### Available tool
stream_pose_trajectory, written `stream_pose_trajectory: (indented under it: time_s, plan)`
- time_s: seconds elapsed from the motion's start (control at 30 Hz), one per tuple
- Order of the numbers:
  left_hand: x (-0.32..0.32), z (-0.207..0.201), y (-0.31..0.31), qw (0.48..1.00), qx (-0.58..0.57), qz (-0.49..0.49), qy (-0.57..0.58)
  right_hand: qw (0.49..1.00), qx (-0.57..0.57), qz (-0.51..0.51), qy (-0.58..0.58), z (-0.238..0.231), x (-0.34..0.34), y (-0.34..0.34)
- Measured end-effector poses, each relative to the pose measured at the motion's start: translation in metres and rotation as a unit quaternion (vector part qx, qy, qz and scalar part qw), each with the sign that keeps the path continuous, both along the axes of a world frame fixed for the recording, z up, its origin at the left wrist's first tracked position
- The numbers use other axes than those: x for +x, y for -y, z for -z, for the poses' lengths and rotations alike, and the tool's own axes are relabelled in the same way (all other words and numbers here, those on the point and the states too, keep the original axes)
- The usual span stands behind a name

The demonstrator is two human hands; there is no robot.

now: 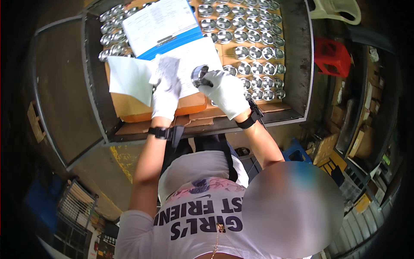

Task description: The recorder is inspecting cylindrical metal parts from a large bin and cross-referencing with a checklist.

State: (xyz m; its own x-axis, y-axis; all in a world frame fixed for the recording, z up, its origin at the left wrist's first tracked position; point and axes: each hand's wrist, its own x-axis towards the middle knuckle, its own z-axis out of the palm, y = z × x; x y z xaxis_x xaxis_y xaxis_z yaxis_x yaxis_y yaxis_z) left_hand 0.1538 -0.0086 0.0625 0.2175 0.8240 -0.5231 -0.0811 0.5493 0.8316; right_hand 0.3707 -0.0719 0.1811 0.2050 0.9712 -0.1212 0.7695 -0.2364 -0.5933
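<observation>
held cylinder (199, 76): metal, glossy — smooth wall | rowed parts (255, 52): shiny metal | gloves (226, 93): matt cloth | papers (151, 28): matt, smooth | folder (173, 44): plastic-looking, slight sheen | stool (331, 51): plastic — glossy

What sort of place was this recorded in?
Probably a workshop or factory: rows of matching metal parts, a blue folder lying over them, and white gloves being worn all suggest it.

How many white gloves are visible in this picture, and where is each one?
2. One white glove covers the left hand, over the papers; the other covers the right hand, which holds a metal part. Others may be hidden.
</observation>
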Motion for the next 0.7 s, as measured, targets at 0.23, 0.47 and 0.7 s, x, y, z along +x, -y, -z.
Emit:
stream_pose_trajectory:
  time_s: [0.23, 0.47, 0.7]
  plan:
    - [0.015, -0.053, 0.009, 0.924, -0.276, -0.136, 0.225, 0.996, 0.061, -0.071, -0.007, -0.039, -0.060, 0.004]
    - [0.001, -0.079, 0.003, 0.967, -0.185, 0.023, 0.173, 0.991, 0.085, -0.099, -0.040, -0.049, -0.063, 0.009]
    - [-0.018, -0.090, -0.009, 0.906, 0.149, 0.363, -0.157, 0.965, 0.194, -0.143, -0.102, -0.035, -0.037, 0.018]
